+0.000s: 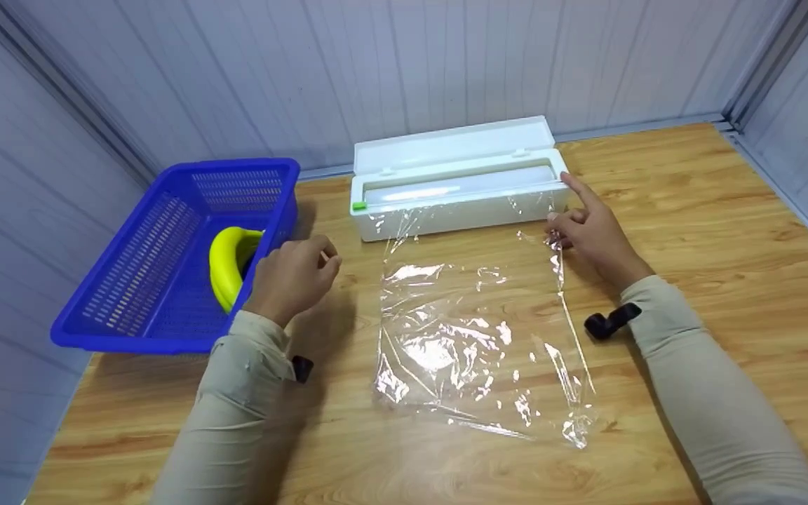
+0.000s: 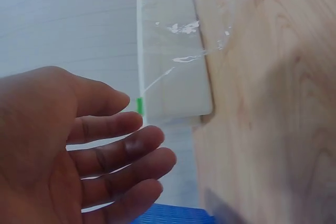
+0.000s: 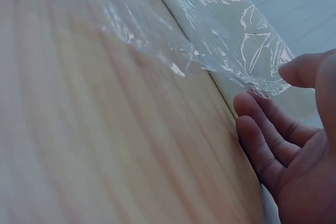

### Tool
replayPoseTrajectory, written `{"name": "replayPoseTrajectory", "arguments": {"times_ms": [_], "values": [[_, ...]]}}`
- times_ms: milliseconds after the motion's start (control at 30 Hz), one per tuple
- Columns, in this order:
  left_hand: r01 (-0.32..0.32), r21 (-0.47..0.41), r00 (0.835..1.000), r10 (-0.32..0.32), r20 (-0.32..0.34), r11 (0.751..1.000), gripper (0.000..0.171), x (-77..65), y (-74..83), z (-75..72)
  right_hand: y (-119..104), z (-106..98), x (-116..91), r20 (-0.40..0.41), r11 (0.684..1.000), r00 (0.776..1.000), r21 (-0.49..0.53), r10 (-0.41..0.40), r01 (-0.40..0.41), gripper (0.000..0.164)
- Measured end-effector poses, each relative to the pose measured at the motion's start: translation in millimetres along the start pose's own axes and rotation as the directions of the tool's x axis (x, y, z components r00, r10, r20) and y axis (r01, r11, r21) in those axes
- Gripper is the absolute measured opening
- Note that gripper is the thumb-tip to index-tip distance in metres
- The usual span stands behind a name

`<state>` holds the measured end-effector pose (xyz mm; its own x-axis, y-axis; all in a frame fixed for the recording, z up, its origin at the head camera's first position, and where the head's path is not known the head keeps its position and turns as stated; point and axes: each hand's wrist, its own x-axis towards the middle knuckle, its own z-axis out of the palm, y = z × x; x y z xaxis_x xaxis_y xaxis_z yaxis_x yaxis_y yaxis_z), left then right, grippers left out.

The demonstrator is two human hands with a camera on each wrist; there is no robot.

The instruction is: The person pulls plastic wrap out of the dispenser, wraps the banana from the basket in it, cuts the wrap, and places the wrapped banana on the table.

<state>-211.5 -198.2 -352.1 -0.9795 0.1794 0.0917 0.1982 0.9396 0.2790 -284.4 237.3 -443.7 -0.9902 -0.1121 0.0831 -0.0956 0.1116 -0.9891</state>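
A sheet of clear plastic wrap [image 1: 439,337] runs out of a white wrap dispenser box [image 1: 460,214] and lies across the wood table. My right hand [image 1: 597,235] is at the box's right front corner, its index fingertip on the rim. In the right wrist view, its thumb [image 3: 304,72] meets the edge of the wrap [image 3: 220,40], and the other fingers lie below, apart from the thumb. My left hand [image 1: 295,277], fingers loosely bent and holding nothing, hovers by the blue basket's right rim. A green slider [image 1: 360,206] sits at the box's left front corner.
The blue plastic basket [image 1: 113,344] stands at the left with yellow bananas [image 1: 225,263] and something dark inside. Behind the roll [image 1: 456,184], the box's lid [image 1: 453,144] stands raised. A panelled wall [image 1: 439,70] closes off the table's back.
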Motion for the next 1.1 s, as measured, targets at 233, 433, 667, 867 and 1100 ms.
{"name": "replayPoseTrajectory", "arguments": {"times_ms": [233, 433, 667, 867, 1100], "values": [[0.006, -0.045, 0.998, -0.009, -0.067, 0.999, 0.019, -2.7, -4.3, -13.5, 1, 2, -3, -0.002, 1.0, 1.0, 0.016, 0.025, -0.025, 0.073], [0.003, -0.11, 0.993, -0.016, -0.118, 0.994, 0.02, -7.6, -15.2, -31.1, 1, 1, -4, 0.002, 1.0, 1.0, -0.001, 0.028, -0.028, 0.075], [0.019, -0.113, 0.992, -0.033, -0.119, 0.993, 0.024, -15.7, -38.3, -51.9, 1, 1, -1, 0.004, 1.0, 1.0, -0.018, 0.014, -0.014, 0.076], [0.075, -0.092, 0.997, -0.076, -0.009, 0.993, 0.033, -20.9, -53.9, -55.7, 2, 3, -2, -0.002, 1.0, 1.0, -0.019, 0.013, -0.013, 0.076], [0.185, -0.02, 0.979, -0.183, 0.085, 0.982, 0.042, -20.1, -75.4, -60.9, 4, 3, -4, -0.006, 0.999, 1.0, -0.047, 0.019, -0.019, 0.077]]}}
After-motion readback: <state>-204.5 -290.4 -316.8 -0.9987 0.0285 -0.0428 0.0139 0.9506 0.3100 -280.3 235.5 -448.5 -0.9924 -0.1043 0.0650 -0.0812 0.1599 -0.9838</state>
